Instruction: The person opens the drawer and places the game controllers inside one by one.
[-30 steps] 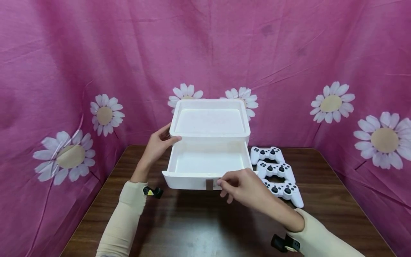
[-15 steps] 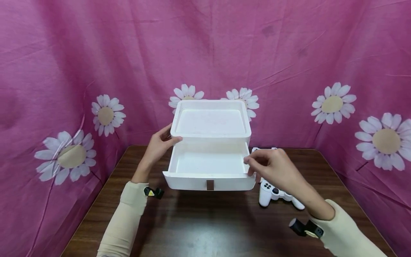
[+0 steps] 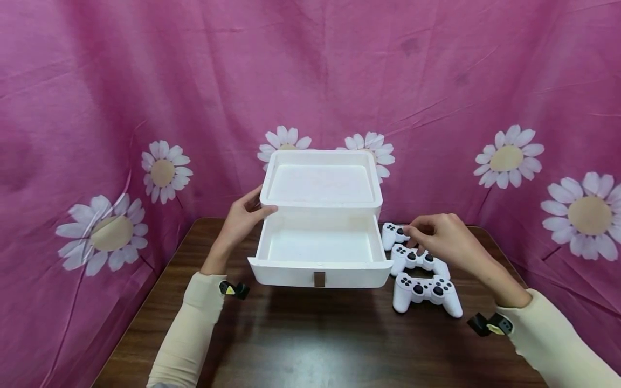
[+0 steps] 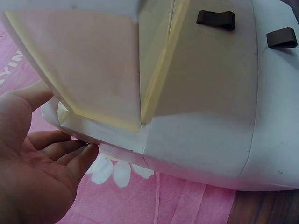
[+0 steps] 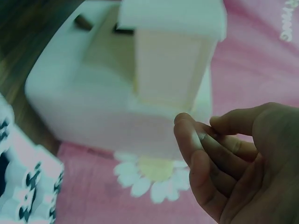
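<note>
A white drawer cabinet (image 3: 320, 205) stands on the table, its top drawer (image 3: 283, 274) pulled out and bare inside. A brown pull tab (image 3: 319, 279) sits on that drawer's front. My left hand (image 3: 239, 222) grips the cabinet's upper left side, thumb at the front edge and fingers against the side wall. My right hand (image 3: 443, 237) hangs to the right of the drawer with loosely bent fingers, holding nothing. It overlaps white game controllers in the head view: a front one (image 3: 427, 292), a middle one (image 3: 412, 260) and a partly hidden rear one (image 3: 391, 235).
Below the pulled-out drawer, the left wrist view shows two more fronts with brown tabs, an upper tab (image 4: 216, 20) and a lower tab (image 4: 281, 38). The brown wooden table (image 3: 310, 345) extends in front. A pink cloth with daisies (image 3: 320, 75) hangs behind and at both sides.
My right hand has left the drawer's tab and moved right, past the drawer's corner to above the controllers. The drawer stays pulled out. My left hand keeps its place on the cabinet.
</note>
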Demonstrator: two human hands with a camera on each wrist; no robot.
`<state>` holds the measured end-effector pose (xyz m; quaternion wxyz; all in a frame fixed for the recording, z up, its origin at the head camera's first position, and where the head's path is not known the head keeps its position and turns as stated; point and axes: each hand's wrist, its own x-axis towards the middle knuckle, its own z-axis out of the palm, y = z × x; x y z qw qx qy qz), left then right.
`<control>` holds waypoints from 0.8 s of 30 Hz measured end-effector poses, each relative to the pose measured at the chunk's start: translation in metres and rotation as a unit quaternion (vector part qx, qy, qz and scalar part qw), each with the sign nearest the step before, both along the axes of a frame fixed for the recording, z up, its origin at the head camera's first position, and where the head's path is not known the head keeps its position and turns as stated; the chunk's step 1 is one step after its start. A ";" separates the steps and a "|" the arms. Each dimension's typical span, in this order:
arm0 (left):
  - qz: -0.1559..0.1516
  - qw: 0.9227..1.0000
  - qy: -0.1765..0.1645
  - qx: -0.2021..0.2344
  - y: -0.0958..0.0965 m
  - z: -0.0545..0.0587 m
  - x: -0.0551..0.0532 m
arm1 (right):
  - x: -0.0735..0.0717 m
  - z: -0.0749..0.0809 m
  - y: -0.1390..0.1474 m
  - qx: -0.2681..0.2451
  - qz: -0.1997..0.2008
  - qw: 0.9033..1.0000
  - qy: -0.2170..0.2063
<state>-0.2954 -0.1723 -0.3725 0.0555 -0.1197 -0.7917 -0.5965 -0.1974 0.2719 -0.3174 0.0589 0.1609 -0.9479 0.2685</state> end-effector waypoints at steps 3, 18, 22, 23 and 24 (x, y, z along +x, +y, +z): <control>0.003 1.000 0.002 -0.001 0.000 0.000 0.000 | -0.006 -0.008 0.010 0.019 0.005 1.000 -0.002; -0.010 1.000 0.008 0.003 0.001 0.002 0.002 | -0.027 -0.051 0.042 0.090 0.033 0.995 0.017; -0.006 1.000 0.006 0.003 0.000 0.002 0.002 | -0.029 -0.061 0.044 0.098 0.051 0.994 0.001; -0.007 1.000 0.006 0.003 0.000 0.002 0.003 | -0.029 -0.064 0.044 0.098 0.056 0.994 -0.007; -0.008 1.000 0.005 0.003 0.000 0.001 0.003 | -0.029 -0.066 0.044 0.099 0.061 0.993 -0.017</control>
